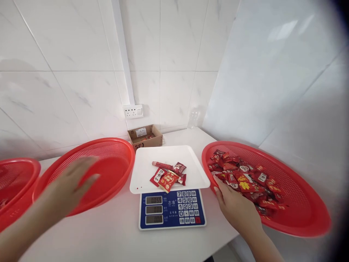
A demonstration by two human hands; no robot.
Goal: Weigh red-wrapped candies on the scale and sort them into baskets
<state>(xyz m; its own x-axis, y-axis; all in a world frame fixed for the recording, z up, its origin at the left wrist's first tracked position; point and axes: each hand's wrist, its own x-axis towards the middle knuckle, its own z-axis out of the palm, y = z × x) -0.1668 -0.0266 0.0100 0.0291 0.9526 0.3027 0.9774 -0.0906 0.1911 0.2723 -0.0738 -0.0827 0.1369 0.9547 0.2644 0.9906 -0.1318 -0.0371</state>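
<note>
My left hand (72, 178), blurred by motion, is over the near part of a red plastic basket (120, 145) on the left. Its fingers are stretched out, the thumb apart, with nothing in it. On the right, my right hand (230, 202) is closed on the near rim of another red basket (305, 214), next to a heap of small red snack packets (245, 178). Its fingertips are partly hidden. Between the baskets stands a scale (173, 209) with a white tray (141, 163). Several red packets (167, 180) lie on that tray.
A third red basket (27, 163) is cut off at the left edge. Behind the scale sits an open cardboard box (145, 136). A clear plastic bottle or container (193, 118) stands by the wall, near a socket (133, 111). The white table's (109, 236) front edge runs at lower right.
</note>
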